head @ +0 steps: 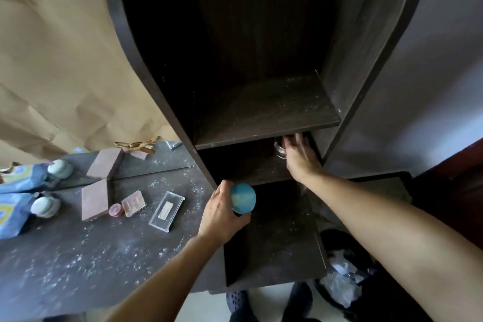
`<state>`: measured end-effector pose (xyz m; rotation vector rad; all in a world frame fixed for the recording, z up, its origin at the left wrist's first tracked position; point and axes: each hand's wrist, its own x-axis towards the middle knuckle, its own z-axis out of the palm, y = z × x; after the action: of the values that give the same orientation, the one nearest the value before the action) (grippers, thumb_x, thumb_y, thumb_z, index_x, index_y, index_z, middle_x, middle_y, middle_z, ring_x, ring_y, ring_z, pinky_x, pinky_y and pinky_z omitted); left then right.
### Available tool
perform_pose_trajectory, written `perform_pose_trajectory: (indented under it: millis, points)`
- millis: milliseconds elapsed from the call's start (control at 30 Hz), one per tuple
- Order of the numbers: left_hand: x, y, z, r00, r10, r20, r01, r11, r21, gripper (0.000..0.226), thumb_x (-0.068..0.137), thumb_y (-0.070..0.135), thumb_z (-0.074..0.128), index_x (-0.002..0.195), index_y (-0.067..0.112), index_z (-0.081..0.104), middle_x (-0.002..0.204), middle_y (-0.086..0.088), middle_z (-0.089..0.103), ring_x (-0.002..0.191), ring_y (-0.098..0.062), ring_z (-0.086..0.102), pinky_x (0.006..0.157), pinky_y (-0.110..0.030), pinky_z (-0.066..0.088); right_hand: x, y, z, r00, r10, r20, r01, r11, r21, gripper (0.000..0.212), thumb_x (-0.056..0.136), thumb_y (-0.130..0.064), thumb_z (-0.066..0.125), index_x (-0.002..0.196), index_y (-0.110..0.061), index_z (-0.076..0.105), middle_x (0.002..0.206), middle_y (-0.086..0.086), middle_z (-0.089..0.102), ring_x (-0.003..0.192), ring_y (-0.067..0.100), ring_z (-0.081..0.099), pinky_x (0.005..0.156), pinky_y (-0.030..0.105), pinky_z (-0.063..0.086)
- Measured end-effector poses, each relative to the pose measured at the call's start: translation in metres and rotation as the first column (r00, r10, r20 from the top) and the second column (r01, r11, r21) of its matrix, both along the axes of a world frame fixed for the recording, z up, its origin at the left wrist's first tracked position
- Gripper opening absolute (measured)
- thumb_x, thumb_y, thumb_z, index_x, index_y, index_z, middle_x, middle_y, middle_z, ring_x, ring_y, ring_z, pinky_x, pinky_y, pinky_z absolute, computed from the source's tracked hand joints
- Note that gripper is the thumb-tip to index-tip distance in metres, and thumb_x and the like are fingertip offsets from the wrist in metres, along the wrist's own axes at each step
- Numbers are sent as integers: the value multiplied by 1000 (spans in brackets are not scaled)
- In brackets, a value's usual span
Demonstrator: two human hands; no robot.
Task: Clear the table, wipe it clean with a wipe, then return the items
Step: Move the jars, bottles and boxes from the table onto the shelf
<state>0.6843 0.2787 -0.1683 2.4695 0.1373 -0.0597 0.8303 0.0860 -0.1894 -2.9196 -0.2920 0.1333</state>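
My left hand (222, 214) is curled round a blue-capped jar (243, 198), held at the front edge of the dark shelf unit (269, 110), just above its lowest compartment. My right hand (300, 157) is inside the compartment under the middle shelf board, fingers stretched toward the back and touching a clear glass jar (279, 150). I cannot tell whether it is gripped.

The table (78, 256) to the left is dusted with white specks. On it:
- A clear plastic case (167, 210) lies nearest my left hand.
- A small clear box (134, 202) touches a pink round tin (116, 209).
- A pinkish block (94, 200) stands just beside them.
- A blue pouch (13, 213) with a pale cap lies at the far left.

A mirror behind the table doubles these things. A black bin (342, 277) with crumpled paper stands at the lower right.
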Motion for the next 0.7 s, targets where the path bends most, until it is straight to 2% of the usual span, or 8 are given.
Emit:
perform_pose_trajectory:
  millis: [133,267,333,433,600,700]
  points:
    - [15,-19,3,999,46,13,-46,999,-25,69,61,25,82,117,12,43,108,-3,58,96,-24,57,73,-24,37,-29,-17,8,991,134,9,-134,988,77,77,79,10,52,145,-18,26,155,14,7,135,36,24,91,44,51]
    - [42,-42,2,997,73,22,-71,993,-90,71,60,23,84,117,10,45,110,-7,61,98,-24,59,77,-28,44,-58,-62,0,951,290,110,-305,938,166,49,83,-3,57,130,-14,51,142,5,40,118,26,52,80,39,56]
    - [56,-54,-2,998,67,-4,-67,991,-119,73,60,24,85,118,11,44,113,-8,61,100,-24,60,78,-30,47,-68,-86,-3,950,289,119,-305,941,148,39,86,-12,58,125,-16,56,131,0,51,108,19,59,75,33,57]
    - [76,-73,-10,997,51,-62,-60,987,-149,75,63,27,85,122,12,41,118,-7,59,105,-24,59,82,-33,50,-72,-113,-5,965,237,113,-249,964,97,37,85,-17,61,122,-16,58,123,-2,56,96,17,64,64,28,55]
    - [100,-98,-22,995,45,-88,-59,986,-156,71,61,28,85,114,10,43,116,-9,59,106,-27,57,86,-39,49,-70,-128,-8,980,184,69,-191,975,109,42,87,-20,58,128,-16,53,129,-1,52,106,17,59,70,28,51]
    - [110,-108,-25,996,37,-75,-49,986,-160,72,62,27,85,118,10,42,120,-9,58,109,-27,56,90,-40,48,-70,-130,-9,981,182,70,-189,974,123,41,85,-19,60,125,-15,56,124,1,55,101,19,62,66,31,53]
